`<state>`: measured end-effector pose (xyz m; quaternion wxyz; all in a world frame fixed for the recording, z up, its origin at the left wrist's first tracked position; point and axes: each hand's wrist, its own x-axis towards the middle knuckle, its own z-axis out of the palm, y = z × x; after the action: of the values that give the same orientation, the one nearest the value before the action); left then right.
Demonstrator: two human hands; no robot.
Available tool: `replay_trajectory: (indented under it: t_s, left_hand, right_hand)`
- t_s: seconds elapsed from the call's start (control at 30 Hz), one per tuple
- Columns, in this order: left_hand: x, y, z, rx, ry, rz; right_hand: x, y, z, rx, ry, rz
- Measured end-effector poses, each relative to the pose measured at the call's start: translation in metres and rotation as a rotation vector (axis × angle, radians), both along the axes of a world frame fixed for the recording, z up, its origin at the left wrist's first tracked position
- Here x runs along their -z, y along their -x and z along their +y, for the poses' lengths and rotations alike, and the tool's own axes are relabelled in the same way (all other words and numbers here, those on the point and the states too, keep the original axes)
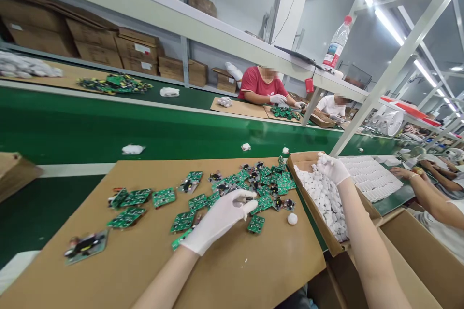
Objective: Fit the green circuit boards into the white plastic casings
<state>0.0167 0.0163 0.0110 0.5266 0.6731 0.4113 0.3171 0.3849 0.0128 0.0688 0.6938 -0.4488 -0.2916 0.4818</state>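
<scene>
My left hand [226, 215], in a white glove, reaches over a spread of green circuit boards [183, 221] on a brown cardboard sheet [232, 280]. Its thumb and forefinger close around a small circuit board [250, 198], mostly hidden by the fingers. My right hand [334, 170], also gloved, is above the far end of an open cardboard box [315, 224] full of small white plastic pieces [324, 203]. Its fingers are bunched together; whatever they hold cannot be made out. A single rounded white piece [292, 219] lies on the sheet between the hands.
A green conveyor belt [195, 130] crosses ahead, carrying a few white pieces [133, 149]. Beyond it, a person in a red shirt [263, 84] handles boards. White pieces in rows [373, 178] lie to the right, near a co-worker's arm [424, 190]. A slanted white post [395, 53] rises behind the box.
</scene>
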Motion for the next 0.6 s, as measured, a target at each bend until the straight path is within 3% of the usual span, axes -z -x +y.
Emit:
replay_trajectory:
  t_s: [0.17, 0.33, 0.47, 0.6]
  left_hand:
    - [-0.003, 0.004, -0.001, -0.055, 0.19, -0.253]
    - [0.004, 0.009, 0.004, -0.03, 0.381, -0.64]
    - [0.012, 0.011, 0.008, 0.005, 0.492, -0.808]
    - [0.009, 0.011, 0.008, -0.043, 0.489, -0.77]
  right_hand:
    - [-0.001, 0.075, 0.014, -0.284, 0.008, 0.066]
    - [0.015, 0.15, 0.024, -0.497, -0.015, 0.124]
    - [0.035, 0.18, 0.037, -0.558, -0.028, 0.139]
    - [0.059, 0.188, 0.044, -0.537, -0.048, 0.098]
